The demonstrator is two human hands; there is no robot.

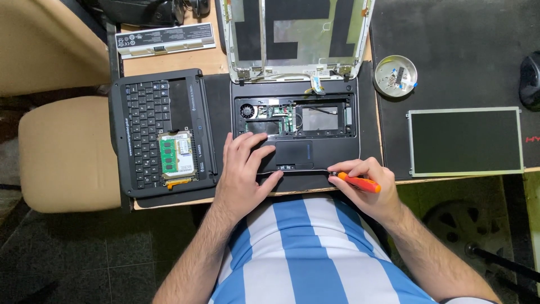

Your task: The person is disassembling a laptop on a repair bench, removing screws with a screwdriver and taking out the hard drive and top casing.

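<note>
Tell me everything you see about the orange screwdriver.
The orange screwdriver has a bright orange handle that looks plastic, with a dark collar at its tip end. It lies nearly level, tip pointing left at the front right edge of the black laptop base. The right hand grips it; the shaft is mostly hidden by fingers.

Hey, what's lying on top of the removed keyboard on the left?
On the keyboard lie a green memory stick, a small silver card and an orange piece. The keys beneath them are covered.
</note>
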